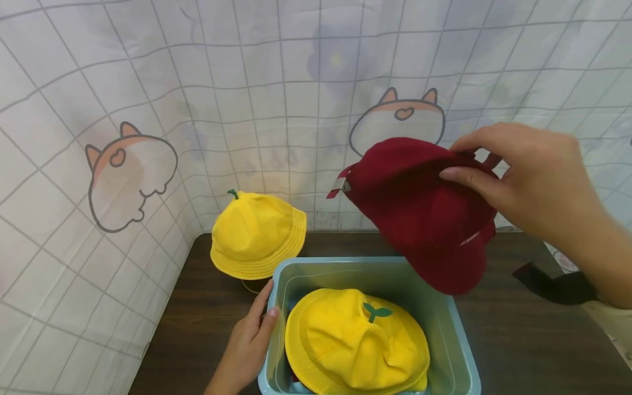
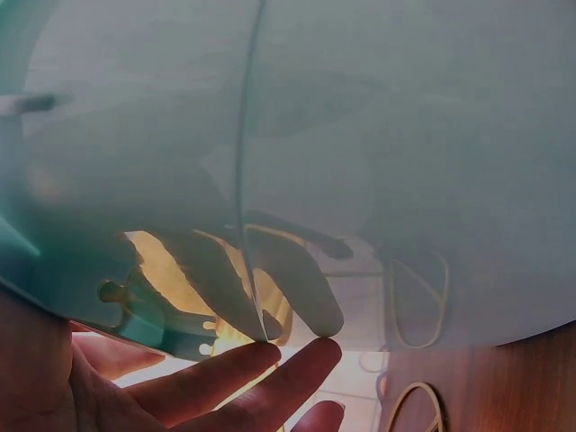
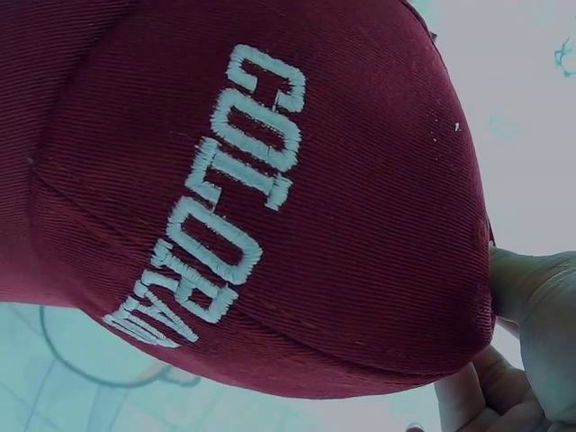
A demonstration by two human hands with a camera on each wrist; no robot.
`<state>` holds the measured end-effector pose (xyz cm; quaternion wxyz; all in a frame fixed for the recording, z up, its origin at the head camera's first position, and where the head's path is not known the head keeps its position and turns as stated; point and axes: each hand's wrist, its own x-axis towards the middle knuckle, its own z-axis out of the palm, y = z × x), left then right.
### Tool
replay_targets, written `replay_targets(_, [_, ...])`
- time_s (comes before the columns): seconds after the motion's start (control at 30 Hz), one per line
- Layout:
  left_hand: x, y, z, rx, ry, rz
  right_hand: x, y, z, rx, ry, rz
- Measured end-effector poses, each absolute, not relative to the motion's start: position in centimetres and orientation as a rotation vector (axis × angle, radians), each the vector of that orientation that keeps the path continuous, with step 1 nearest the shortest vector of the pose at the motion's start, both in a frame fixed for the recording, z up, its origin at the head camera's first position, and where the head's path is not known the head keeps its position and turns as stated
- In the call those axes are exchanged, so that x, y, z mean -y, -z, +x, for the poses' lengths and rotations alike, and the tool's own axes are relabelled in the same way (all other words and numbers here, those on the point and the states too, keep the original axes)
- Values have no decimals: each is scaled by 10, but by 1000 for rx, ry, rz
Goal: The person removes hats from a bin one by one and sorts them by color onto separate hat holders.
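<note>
Over the back right corner of a light blue bin [image 1: 336, 274], a dark red cap [image 1: 419, 208] is hanging in the air from your right hand [image 1: 535, 178]. Your right fingers and thumb are pinching the cap's edge, and its strap [image 1: 340, 184] is sticking out at the left end. White letters [image 3: 207, 198] are running across its front in the right wrist view. Your left hand [image 1: 247, 340] is resting against the bin's left side, thumb at the rim, its fingers lying fairly straight and slightly apart against the outer wall. Inside the bin, a yellow hat with a green two-leaf sprout [image 1: 376, 312] is lying on top of other items you are barely seeing. Just behind the bin's left corner, a second yellow hat [image 1: 254, 233] is sitting above the dark wooden counter [image 1: 523, 345]. Behind everything, a white grid-patterned cloth [image 1: 266, 66] is hanging.
</note>
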<state>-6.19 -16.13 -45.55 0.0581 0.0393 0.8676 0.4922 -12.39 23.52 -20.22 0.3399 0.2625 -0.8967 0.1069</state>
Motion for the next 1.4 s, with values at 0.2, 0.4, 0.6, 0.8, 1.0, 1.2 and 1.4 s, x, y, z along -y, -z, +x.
replay_targets(0.2, [161, 455, -61, -2624, -1500, 120, -247, 200, -133, 2399, -261, 542])
replay_targets(0.4, [160, 453, -61, -2610, -1514, 113, -261, 198, -142, 2442, -307, 392])
replay_targets(0.6, [160, 453, -61, -2603, -1521, 107, -274, 200, -153, 2474, -316, 296])
replay_targets(0.8, [160, 452, -61, -2596, -1534, 111, -287, 206, -165, 2478, -286, 236])
replay_targets(1.0, [159, 452, -61, -2598, -1534, 114, -300, 216, -179, 2500, -259, 173])
replay_targets(1.2, [159, 453, -60, -2598, -1529, 103, -306, 227, -190, 2507, -237, 164])
replay_targets(1.4, [158, 453, -61, -2612, -1530, 115, -310, 238, -197, 2509, -216, 171])
